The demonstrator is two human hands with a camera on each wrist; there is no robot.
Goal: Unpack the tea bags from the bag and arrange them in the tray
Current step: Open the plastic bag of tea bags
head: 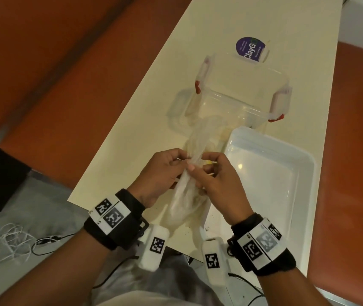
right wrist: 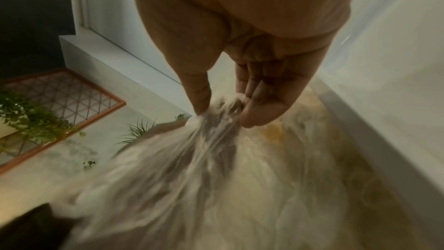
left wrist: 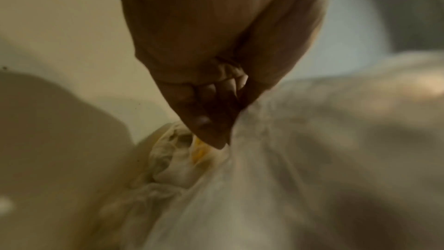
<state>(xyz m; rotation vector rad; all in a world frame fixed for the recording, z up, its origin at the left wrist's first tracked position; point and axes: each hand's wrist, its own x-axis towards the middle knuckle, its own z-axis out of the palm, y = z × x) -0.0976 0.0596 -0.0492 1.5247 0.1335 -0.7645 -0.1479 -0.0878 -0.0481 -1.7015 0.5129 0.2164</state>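
Note:
A thin translucent plastic bag (head: 186, 202) lies on the cream table, its neck twisted and running away from me. Both hands work at that neck: my left hand (head: 165, 171) pinches it from the left, my right hand (head: 207, 173) from the right. Up close, the right thumb and fingers (right wrist: 254, 115) pinch the bunched plastic (right wrist: 216, 130). The left hand's curled fingers (left wrist: 211, 117) press into the bag (left wrist: 288, 159) beside its knot. Yellow tags (left wrist: 199, 151) of tea bags show faintly through the plastic. A white tray (head: 304, 173) sits just right of the bag.
A clear lidded container with red clips (head: 238, 100) stands beyond the bag, a purple round label (head: 250, 49) behind it. The table's near edge (head: 109, 215) is close to my wrists. Orange seating flanks the table. Loose white cords (head: 8, 241) lie at lower left.

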